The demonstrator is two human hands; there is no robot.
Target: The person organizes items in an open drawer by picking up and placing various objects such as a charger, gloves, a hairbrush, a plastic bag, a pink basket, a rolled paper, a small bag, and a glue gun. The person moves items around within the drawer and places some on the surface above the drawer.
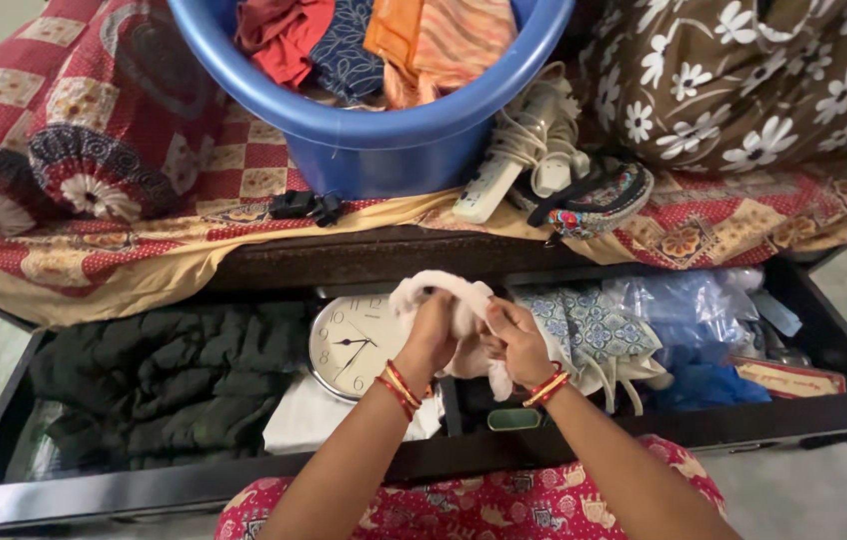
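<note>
Both hands, the left hand (pixel 431 335) and the right hand (pixel 516 340), are closed together on a small pale pink fabric piece (pixel 449 300), held bunched above the open dark wooden drawer (pixel 424 465). Just left of the grip, a round white wall clock (pixel 354 345) lies face up; a dropped elbow could probably crack it. Beyond the grip, a loose end might be snagged on the drawer frame under the blue plastic tub (pixel 374 130).
</note>
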